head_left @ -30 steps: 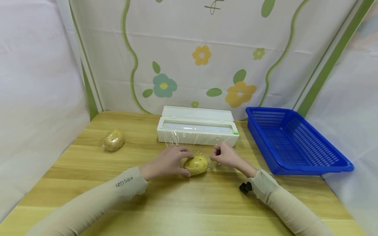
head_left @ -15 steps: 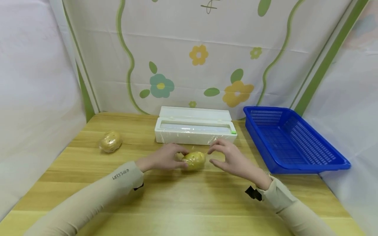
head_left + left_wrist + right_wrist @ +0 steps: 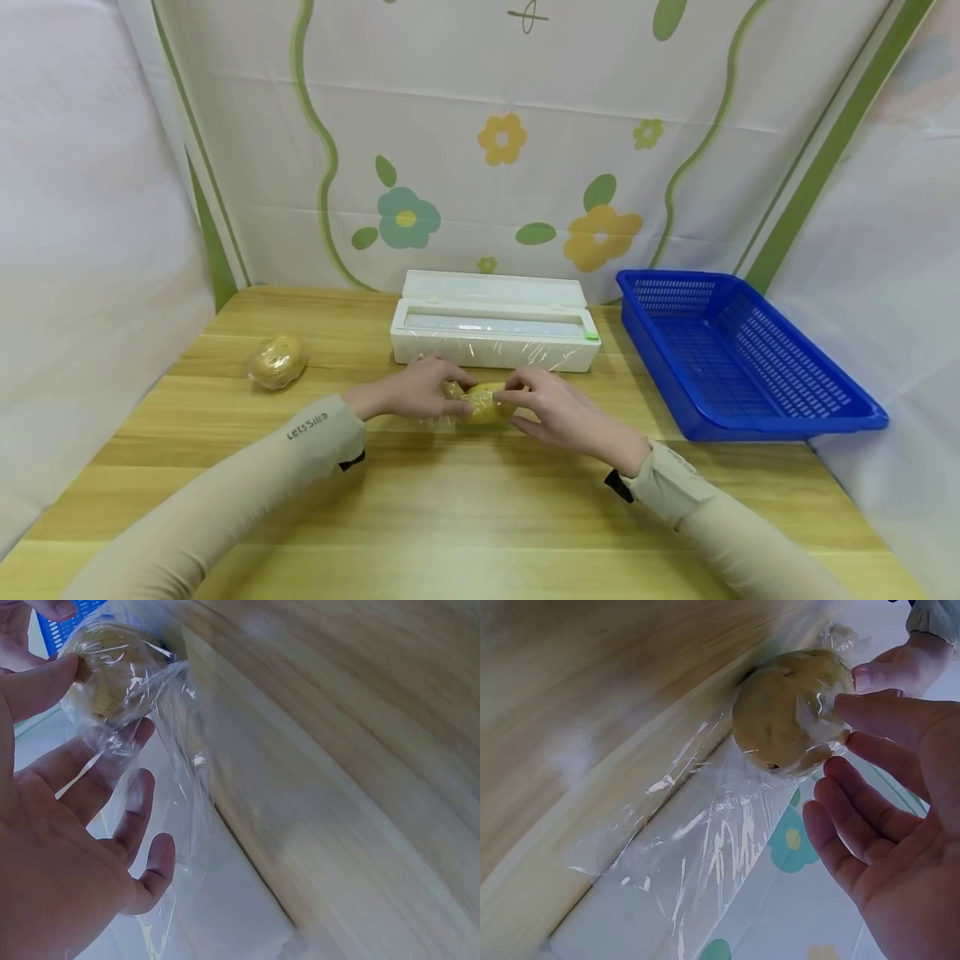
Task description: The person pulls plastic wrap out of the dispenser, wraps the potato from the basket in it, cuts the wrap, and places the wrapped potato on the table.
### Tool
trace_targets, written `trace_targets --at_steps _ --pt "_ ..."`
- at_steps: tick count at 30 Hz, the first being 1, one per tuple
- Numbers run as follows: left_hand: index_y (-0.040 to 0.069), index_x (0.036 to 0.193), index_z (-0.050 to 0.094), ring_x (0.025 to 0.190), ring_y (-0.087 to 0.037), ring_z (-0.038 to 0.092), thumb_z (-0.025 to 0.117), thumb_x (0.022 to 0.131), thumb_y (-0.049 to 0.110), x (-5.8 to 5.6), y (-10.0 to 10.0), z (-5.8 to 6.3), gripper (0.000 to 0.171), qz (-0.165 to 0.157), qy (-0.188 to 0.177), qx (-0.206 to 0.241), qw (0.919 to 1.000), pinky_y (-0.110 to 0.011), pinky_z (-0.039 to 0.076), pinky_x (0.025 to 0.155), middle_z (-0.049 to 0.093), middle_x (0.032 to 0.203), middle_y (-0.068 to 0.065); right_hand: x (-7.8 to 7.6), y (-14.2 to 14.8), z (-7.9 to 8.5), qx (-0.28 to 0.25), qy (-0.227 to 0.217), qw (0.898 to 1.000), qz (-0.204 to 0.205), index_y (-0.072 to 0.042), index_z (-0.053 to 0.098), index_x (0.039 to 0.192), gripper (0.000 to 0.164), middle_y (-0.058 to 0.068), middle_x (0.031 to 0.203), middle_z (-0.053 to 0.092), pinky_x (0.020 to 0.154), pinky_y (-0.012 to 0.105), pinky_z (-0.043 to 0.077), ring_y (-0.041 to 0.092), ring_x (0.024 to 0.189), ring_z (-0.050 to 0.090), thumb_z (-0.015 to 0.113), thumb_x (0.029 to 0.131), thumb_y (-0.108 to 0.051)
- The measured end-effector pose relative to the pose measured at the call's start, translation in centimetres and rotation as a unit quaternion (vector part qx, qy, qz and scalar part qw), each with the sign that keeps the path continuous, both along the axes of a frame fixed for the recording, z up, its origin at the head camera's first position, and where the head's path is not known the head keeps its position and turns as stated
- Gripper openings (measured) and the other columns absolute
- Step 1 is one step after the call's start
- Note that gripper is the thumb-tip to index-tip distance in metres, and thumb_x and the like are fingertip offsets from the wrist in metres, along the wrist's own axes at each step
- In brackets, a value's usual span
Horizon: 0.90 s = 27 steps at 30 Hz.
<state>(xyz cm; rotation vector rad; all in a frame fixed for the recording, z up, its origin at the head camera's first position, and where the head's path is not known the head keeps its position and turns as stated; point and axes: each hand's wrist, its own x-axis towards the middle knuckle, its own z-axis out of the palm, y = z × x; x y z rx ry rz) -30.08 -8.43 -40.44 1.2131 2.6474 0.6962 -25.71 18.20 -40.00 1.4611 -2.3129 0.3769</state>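
The film-wrapped potato (image 3: 784, 712) sat near mid-table, betw. both hands, just in front of the white box; L hand (image 3: 412, 393) gripped its left end, thumb on the near side, as it had half a sec earlier; R hand (image 3: 558, 408), apart from it then, now touched the right end w/ bent fingers, though whether it pinched film or just pressed, couldn't tell; clear film (image 3: 731, 840) hung loose beside the potato, its full outline hard to trace; potato ends partly hidden by fingers in the head view; sleeves (image 3: 262, 471) cut off at the frame's bottom; white box (image 3: 495, 352) had its lid (image 3: 491, 288) up, a green tab at the right end; 2nd wrapped potato (image 3: 277, 362) well apart, left; blue basket (image 3: 795, 432) right, jutting past the table edge; table (image 3: 480, 517) stretched wide betw. the forearms; flowered cloth (image 3: 450, 75) closed off the back.
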Motion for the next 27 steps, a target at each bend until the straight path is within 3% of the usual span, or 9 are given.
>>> trace_targets --at_steps 5,9,14,18,22,27 --pt "0.013 0.129 0.065 0.118 -0.023 0.051 0.065 0.093 0.046 -0.5 -0.2 0.0 0.049 -0.006 -0.005 -0.004 1.0 -0.058 0.024 0.103 0.066 0.122 0.004 -0.6 -0.3 -0.2 0.004 -0.019 1.0 -0.024 -0.005 0.067 0.118 0.047 0.011 0.113 0.059 0.081 0.037 0.051 0.023 0.1 0.057 0.086 0.075 -0.007" --pt "0.009 0.129 0.064 0.118 -0.026 0.052 0.064 0.095 0.042 -0.6 -0.1 0.0 0.047 0.001 0.002 0.015 0.9999 -0.057 0.028 0.102 0.065 0.122 -0.001 -1.0 -0.5 -0.4 0.017 -0.033 0.998 -0.047 -0.004 0.061 0.124 0.057 0.012 0.119 0.058 0.084 0.036 0.051 0.022 0.103 0.057 0.087 0.074 -0.009" --pt "0.002 0.123 0.064 0.114 -0.027 0.056 0.069 0.094 0.03 -0.2 0.1 0.4 0.041 0.03 0.043 0.07 0.9961 -0.053 0.038 0.098 0.065 0.121 -0.007 -1.6 -0.9 -0.5 0.023 -0.035 0.997 -0.068 -0.003 0.059 0.122 0.06 0.009 0.116 0.057 0.081 0.034 0.051 0.02 0.096 0.057 0.089 0.072 -0.017" --pt "0.004 0.122 0.065 0.109 -0.026 0.057 0.074 0.09 0.022 0.4 0.3 0.9 0.037 0.037 0.083 0.099 0.991 -0.051 0.039 0.095 0.063 0.12 -0.005 -1.9 -1.2 -0.5 0.027 -0.029 0.996 -0.084 -0.003 0.058 0.12 0.061 0.009 0.114 0.056 0.077 0.036 0.051 0.02 0.092 0.057 0.09 0.072 -0.024" --pt "0.007 0.114 0.07 0.104 -0.023 0.057 0.077 0.088 0.018 1.1 0.6 1.5 0.029 0.036 0.124 0.105 0.986 -0.052 0.038 0.094 0.064 0.112 -0.003 -2.1 -1.2 -0.5 0.037 -0.037 0.993 -0.106 -0.003 0.058 0.12 0.064 0.01 0.113 0.057 0.075 0.038 0.051 0.022 0.09 0.058 0.091 0.07 -0.026" --pt "0.008 0.11 0.073 0.099 -0.022 0.061 0.077 0.087 0.018 1.8 1.0 1.7 0.026 0.034 0.137 0.09 0.9859 -0.049 0.042 0.091 0.069 0.106 -0.005 -2.1 -1.0 -0.2 0.044 -0.087 0.987 -0.127 -0.002 0.057 0.123 0.066 0.011 0.114 0.057 0.08 0.038 0.051 0.023 0.096 0.059 0.091 0.071 -0.023"
